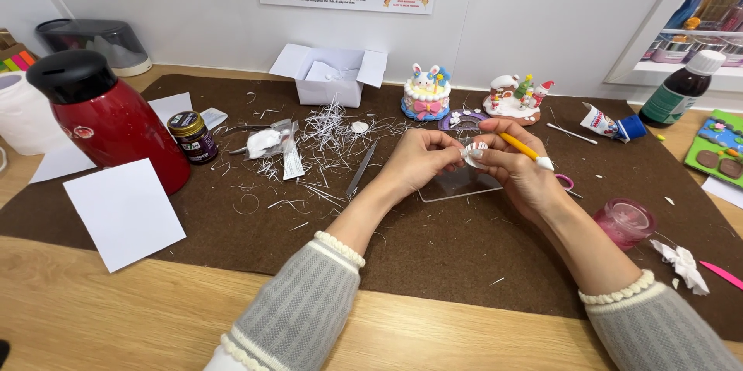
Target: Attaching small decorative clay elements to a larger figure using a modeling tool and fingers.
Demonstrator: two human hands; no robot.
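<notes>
Both hands work above the middle of the brown felt mat (433,255), near its rear edge. The left hand (422,158) pinches a small white clay piece (474,151) between its fingertips. The right hand (520,166) also touches the piece and grips a yellow modelling tool (525,148). A clear plastic sheet (457,184) lies beneath.

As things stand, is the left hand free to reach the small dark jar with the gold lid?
Probably not yet: the left hand pinches a small white clay piece, though the brown felt mat toward the dark gold-lidded jar holds only paper shreds.
</notes>
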